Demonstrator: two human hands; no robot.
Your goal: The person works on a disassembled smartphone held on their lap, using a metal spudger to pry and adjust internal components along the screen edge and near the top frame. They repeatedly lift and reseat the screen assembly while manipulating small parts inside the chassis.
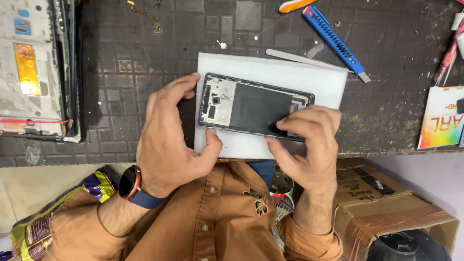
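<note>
Crosswise, both hands hold the opened phone (253,107).

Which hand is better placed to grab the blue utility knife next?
Probably the right hand: it sits nearer the blue utility knife, up and to the right, while the left hand grips the phone frame's far end.

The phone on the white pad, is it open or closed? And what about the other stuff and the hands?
Phone: back off, insides showing, flat on the white pad.
Left hand: gripping the phone's left end.
Right hand: fingertips pressing its right end.
Blue utility knife: blade tip out, lying on the table.
Stacked phone frames: stripped, lying flat.
Cardboard box: flaps open.
</note>
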